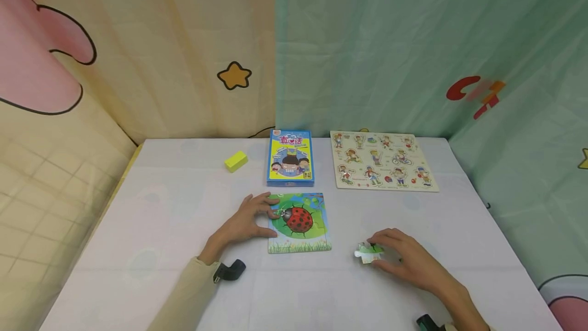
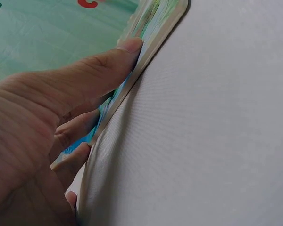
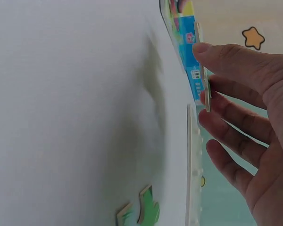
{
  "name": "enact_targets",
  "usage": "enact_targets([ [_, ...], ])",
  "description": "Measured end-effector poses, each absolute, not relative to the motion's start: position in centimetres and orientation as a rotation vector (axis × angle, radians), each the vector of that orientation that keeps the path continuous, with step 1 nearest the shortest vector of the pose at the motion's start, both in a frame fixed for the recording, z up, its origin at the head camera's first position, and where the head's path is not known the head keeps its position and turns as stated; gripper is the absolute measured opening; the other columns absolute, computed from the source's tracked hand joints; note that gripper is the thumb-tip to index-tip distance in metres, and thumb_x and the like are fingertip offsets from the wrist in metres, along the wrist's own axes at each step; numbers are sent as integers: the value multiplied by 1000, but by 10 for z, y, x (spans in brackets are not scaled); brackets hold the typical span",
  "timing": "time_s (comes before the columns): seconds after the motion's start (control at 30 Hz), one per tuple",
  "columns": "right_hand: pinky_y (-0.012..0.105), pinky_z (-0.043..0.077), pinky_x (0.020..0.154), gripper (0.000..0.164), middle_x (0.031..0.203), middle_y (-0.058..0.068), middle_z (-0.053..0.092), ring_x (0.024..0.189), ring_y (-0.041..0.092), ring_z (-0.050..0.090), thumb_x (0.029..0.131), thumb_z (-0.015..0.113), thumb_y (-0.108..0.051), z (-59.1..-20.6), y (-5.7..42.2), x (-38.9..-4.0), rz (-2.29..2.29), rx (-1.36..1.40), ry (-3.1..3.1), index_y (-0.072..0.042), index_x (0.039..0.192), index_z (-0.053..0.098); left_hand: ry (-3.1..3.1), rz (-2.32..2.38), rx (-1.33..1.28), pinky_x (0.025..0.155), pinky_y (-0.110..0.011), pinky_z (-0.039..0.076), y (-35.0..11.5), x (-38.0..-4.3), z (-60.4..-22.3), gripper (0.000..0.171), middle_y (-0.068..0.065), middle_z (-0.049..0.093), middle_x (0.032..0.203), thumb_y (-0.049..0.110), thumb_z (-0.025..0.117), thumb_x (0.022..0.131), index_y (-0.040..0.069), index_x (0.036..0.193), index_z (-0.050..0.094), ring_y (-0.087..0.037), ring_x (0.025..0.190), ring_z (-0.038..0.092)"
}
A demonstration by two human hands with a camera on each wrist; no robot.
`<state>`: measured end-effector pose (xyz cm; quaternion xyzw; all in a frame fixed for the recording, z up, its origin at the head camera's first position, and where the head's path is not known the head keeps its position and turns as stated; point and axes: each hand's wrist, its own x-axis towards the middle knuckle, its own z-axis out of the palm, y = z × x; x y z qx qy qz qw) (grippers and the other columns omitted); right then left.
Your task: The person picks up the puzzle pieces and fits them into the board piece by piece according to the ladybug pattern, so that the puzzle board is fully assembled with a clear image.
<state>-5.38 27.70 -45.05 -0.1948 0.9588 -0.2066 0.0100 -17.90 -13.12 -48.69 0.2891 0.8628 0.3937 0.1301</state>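
A square ladybug jigsaw puzzle [image 1: 300, 239] lies flat on the white table in the head view. My left hand [image 1: 250, 220] rests on its left edge with thumb and fingers spread apart. The left wrist view shows the left thumb [image 2: 108, 63] touching the puzzle's face near its rim. To the right of the puzzle, my right hand [image 1: 409, 259] pinches a green and white puzzle piece [image 1: 367, 253]. That piece [image 3: 204, 70] appears edge-on above the table in the right wrist view. Two loose puzzle pieces [image 3: 149, 205] lie at the bottom there; I cannot make them out in the head view.
Behind the puzzle lies a blue and yellow card box [image 1: 290, 160]. A yellow block [image 1: 236, 161] sits left of it. At the back right is a pale board [image 1: 383, 161] with pictures of figures. Curtains [image 1: 358, 50] hang behind the table.
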Motion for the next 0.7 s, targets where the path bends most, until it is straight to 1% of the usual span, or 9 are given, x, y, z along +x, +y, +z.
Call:
enact_targets([
  [0.07,42,56,94,39,120,-11,65,111,17,64,81,84,-29,-448,271,-57,-654,-622,3001,-25,117,71,2504,1142,828,124,-56,0,-131,-179,-487,29,-4,55,147,26,90,73,19,96,73,-33,152,25],
  [0.27,40,57,94,40,120,-8,67,111,16,65,80,85,-26,-445,256,-68,-707,-664,2971,-22,117,71,2504,1140,817,125,-56,-1,-132,-178,-486,32,-4,54,148,27,90,73,19,99,74,-33,152,24],
  [0.4,42,57,93,39,121,-6,67,110,18,65,81,84,-25,-446,246,-74,-747,-691,2932,-20,118,71,2504,1142,831,124,-59,0,-132,-178,-486,31,-5,55,147,27,89,73,19,99,74,-35,152,25],
  [0.53,43,55,95,38,122,-5,67,113,18,64,84,82,-27,-447,237,-79,-751,-729,2908,-18,119,71,2504,1157,858,123,-61,1,-132,-179,-487,29,-7,56,146,26,89,73,18,97,74,-37,151,27],
  [0.7,40,54,98,36,121,-8,66,115,15,63,86,79,-32,-448,222,-87,-715,-785,2885,-18,119,71,2498,1170,849,123,-60,1,-131,-179,-488,31,-6,56,146,27,89,73,19,98,74,-36,151,27],
])
